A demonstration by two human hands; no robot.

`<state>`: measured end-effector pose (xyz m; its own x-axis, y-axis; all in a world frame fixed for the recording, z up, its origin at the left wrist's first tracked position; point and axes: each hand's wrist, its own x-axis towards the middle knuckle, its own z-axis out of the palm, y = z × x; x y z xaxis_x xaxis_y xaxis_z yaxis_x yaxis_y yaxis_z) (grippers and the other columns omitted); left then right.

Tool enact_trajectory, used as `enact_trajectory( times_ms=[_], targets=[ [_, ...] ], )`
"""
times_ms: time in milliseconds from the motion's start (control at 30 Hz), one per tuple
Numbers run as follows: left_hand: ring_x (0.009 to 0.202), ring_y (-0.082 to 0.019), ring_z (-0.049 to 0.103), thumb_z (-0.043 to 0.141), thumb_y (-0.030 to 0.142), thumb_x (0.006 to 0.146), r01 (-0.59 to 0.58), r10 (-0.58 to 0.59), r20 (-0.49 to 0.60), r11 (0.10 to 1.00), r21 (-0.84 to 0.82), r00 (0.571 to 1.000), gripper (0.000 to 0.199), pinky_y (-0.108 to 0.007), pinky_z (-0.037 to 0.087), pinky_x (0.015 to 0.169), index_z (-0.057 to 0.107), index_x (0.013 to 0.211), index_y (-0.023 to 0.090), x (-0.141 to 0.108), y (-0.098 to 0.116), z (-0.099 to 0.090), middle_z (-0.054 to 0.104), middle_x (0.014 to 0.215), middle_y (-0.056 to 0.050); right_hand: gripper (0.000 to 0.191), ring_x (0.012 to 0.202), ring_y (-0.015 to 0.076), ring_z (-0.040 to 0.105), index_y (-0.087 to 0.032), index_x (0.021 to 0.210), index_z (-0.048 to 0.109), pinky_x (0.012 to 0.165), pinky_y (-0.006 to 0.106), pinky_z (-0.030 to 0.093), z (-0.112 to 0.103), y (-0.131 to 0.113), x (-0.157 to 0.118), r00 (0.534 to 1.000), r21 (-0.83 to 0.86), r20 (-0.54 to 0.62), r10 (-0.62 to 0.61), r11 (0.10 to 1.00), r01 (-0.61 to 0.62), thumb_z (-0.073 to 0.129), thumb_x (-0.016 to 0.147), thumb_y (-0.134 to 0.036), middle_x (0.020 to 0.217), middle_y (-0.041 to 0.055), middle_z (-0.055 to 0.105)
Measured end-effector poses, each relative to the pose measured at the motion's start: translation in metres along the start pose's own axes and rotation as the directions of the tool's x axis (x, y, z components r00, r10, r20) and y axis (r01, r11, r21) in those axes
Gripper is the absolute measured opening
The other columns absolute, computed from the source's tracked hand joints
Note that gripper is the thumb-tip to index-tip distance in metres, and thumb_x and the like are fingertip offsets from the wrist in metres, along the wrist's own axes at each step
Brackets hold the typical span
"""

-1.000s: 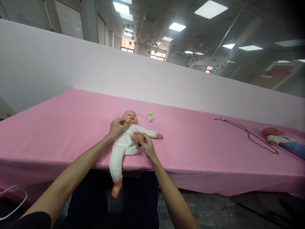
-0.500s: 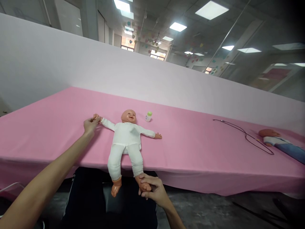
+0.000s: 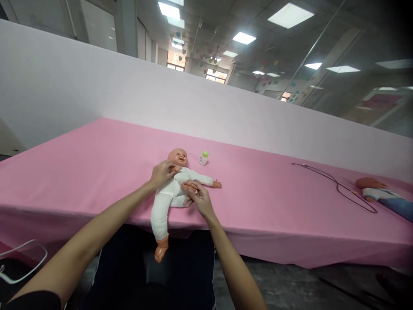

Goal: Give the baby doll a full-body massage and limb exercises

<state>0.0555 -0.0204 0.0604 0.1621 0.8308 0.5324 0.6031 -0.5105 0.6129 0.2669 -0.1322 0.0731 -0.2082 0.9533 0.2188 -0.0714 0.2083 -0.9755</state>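
A baby doll [image 3: 161, 211] in a white top and trousers lies on its back on the pink-covered table, head toward the wall. My left hand [image 3: 161, 173] is closed around the doll's hand, held over the upper chest just below its chin. The doll's foot is gripped in my right hand [image 3: 200, 199], with that leg folded up over the belly. Its other leg lies straight and hangs past the table edge. The doll's free arm stretches out to the right. Near its head stands a small white bottle [image 3: 203, 160] with a green cap.
The pink cloth [image 3: 258, 193] covers a long table along a white partition [image 3: 226, 112]. Farther right lie a thin black cord [image 3: 335, 183] and a second doll [image 3: 383, 193] in blue trousers. A white cable [image 3: 41, 254] hangs at lower left.
My left hand has brought the doll's outstretched arm in across its chest. My right hand has lifted the doll's foot from beyond the table edge up to its belly, bending the leg.
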Motion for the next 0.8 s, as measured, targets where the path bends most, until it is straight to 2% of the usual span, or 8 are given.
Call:
enact_trajectory(
  times_ms=[100,167,233,333,400,467,633,800],
  targets=[
    [0.093,-0.025,0.070,0.071,0.039,0.088,0.052,-0.078,-0.155,0.985,-0.163,0.985,0.024,-0.033,0.052,0.078,0.078,0.102,0.021,0.002,-0.015,-0.018,0.076,0.101,-0.008,0.051,0.061,0.0195,0.073,-0.020,0.121,0.068,0.053,0.034,0.063,-0.020,-0.016,-0.038,0.999,0.066,0.027,0.033,0.997,-0.035,0.081,0.084,-0.053,0.115,0.0130,0.074],
    [0.092,-0.023,0.070,0.073,0.038,0.085,0.141,-0.251,-0.293,0.927,-0.349,0.923,0.025,-0.033,0.054,0.079,0.075,0.100,0.018,0.000,-0.034,-0.031,0.076,0.101,-0.009,0.045,0.066,0.0217,0.075,-0.021,0.114,0.071,0.056,0.038,0.065,-0.035,-0.015,-0.075,0.995,0.095,0.067,0.079,0.992,-0.085,0.086,0.081,-0.048,0.130,0.0149,0.069],
    [0.088,-0.021,0.069,0.074,0.035,0.082,0.266,-0.495,-0.356,0.806,-0.529,0.792,0.022,-0.032,0.055,0.077,0.071,0.094,0.016,-0.004,-0.055,-0.042,0.074,0.097,-0.009,0.045,0.067,0.0233,0.076,-0.022,0.111,0.073,0.058,0.040,0.065,-0.044,0.001,-0.113,0.979,0.124,0.117,0.167,0.976,-0.181,0.089,0.078,-0.048,0.132,0.0157,0.067],
    [0.076,-0.017,0.066,0.071,0.029,0.084,0.416,-0.799,-0.234,0.510,-0.753,0.555,0.015,-0.030,0.055,0.071,0.062,0.080,0.017,-0.011,-0.079,-0.049,0.069,0.085,-0.006,0.043,0.069,0.0243,0.077,-0.023,0.106,0.076,0.060,0.040,0.064,-0.040,0.036,-0.155,0.972,0.182,0.090,0.218,0.956,-0.232,0.091,0.075,-0.048,0.131,0.0147,0.066],
    [0.072,-0.016,0.065,0.070,0.027,0.085,0.435,-0.861,-0.161,0.395,-0.810,0.482,0.018,-0.030,0.056,0.070,0.057,0.076,0.019,-0.011,-0.081,-0.050,0.067,0.081,-0.005,0.043,0.066,0.0236,0.075,-0.023,0.105,0.077,0.056,0.039,0.062,-0.032,0.046,-0.163,0.980,0.195,0.055,0.190,0.961,-0.198,0.091,0.074,-0.050,0.130,0.0149,0.066],
    [0.075,-0.017,0.066,0.073,0.030,0.083,0.409,-0.812,-0.210,0.475,-0.779,0.544,0.019,-0.031,0.056,0.069,0.058,0.079,0.019,-0.006,-0.071,-0.051,0.068,0.084,-0.005,0.046,0.060,0.0216,0.072,-0.024,0.107,0.076,0.049,0.036,0.059,-0.024,0.034,-0.154,0.989,0.183,0.004,0.147,0.972,-0.145,0.089,0.075,-0.054,0.129,0.0158,0.068],
    [0.085,-0.022,0.069,0.076,0.038,0.081,0.216,-0.289,-0.282,0.941,-0.262,0.915,0.022,-0.031,0.051,0.074,0.067,0.091,0.020,0.008,-0.022,-0.040,0.074,0.094,-0.006,0.046,0.052,0.0203,0.068,-0.022,0.123,0.069,0.044,0.032,0.056,-0.010,-0.028,-0.073,0.998,0.053,-0.028,0.052,0.997,-0.051,0.074,0.091,-0.055,0.093,0.0096,0.076],
    [0.087,-0.027,0.069,0.068,0.039,0.090,-0.002,0.014,-0.040,0.959,0.283,0.999,0.020,-0.033,0.042,0.071,0.066,0.095,0.020,-0.007,0.002,-0.006,0.074,0.096,-0.011,0.050,0.050,0.0177,0.068,-0.021,0.112,0.068,0.045,0.030,0.057,0.012,-0.013,0.001,0.999,-0.015,0.002,0.048,0.999,-0.048,0.077,0.085,-0.062,0.076,0.0015,0.070]
  ],
)
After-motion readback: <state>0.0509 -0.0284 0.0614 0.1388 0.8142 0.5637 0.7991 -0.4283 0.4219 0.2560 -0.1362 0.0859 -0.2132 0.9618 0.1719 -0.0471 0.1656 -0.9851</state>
